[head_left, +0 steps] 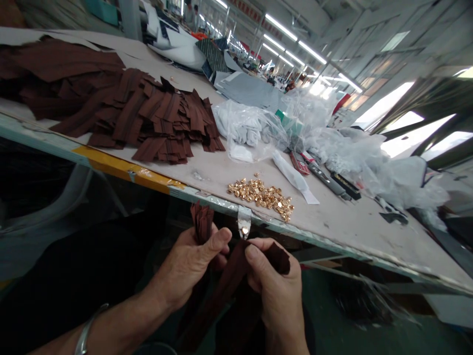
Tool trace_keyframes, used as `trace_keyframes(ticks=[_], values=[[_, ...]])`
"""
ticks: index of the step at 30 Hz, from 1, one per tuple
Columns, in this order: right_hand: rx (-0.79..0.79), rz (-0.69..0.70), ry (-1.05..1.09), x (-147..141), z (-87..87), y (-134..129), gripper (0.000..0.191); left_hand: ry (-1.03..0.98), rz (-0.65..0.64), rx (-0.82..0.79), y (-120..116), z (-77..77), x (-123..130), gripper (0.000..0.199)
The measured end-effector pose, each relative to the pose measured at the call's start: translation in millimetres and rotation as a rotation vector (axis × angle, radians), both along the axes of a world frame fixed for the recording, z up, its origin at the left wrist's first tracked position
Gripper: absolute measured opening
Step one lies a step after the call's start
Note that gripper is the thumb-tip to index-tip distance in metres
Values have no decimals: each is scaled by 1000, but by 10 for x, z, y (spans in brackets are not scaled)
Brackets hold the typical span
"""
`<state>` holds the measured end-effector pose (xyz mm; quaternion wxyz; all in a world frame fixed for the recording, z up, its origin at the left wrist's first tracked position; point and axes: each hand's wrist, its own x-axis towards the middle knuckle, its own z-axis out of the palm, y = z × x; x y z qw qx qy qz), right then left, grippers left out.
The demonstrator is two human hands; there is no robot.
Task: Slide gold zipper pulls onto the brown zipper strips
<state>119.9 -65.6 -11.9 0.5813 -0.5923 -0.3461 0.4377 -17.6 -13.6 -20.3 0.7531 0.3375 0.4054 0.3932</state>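
Observation:
My left hand [192, 261] is closed around a bundle of brown zipper tapes [202, 222], their cut ends sticking up past the thumb. Between thumb and fingers, my right hand [271, 276] pinches one brown zipper tape [234, 266], which hangs down toward my lap. Its top end meets a small metal holder [244, 219] fixed to the table edge, with a gold zipper slider [244, 230] on it. Whether the tape is inside the slider, I cannot tell. Just above, loose gold zipper sliders [262, 195] lie in a pile on the table.
A large heap of brown zipper tapes [148, 113] covers the table's left side. Clear plastic bags [251, 128], a white paper strip [295, 177] and a grey cutter [327, 178] lie beyond the sliders. Yellow tape [129, 167] lines part of the table edge.

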Motion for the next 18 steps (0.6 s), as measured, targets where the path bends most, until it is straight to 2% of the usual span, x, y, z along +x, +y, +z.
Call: trace_keyframes(ticks=[3, 6, 7, 11, 14, 16, 18], values=[[29, 27, -170, -20, 19, -3, 15, 13, -93, 134, 10, 49, -27, 32], [143, 63, -369, -40, 41, -19, 6, 27, -148, 164, 10, 52, -41, 27], [206, 78, -451, -45, 44, -29, 5, 10, -156, 154, 11, 43, -40, 27], [467, 169, -746, -66, 27, -68, 23, -118, -130, -11, 20, 8, -15, 27], [440, 99, -651, -87, 5, -67, 20, -148, -152, -111, 23, 16, 3, 30], [338, 26, -474, -97, 1, -49, 11, -147, -198, -114, 17, 27, 5, 30], [234, 26, -312, -104, 4, -29, 4, -150, -198, -114, 11, 29, 0, 30]])
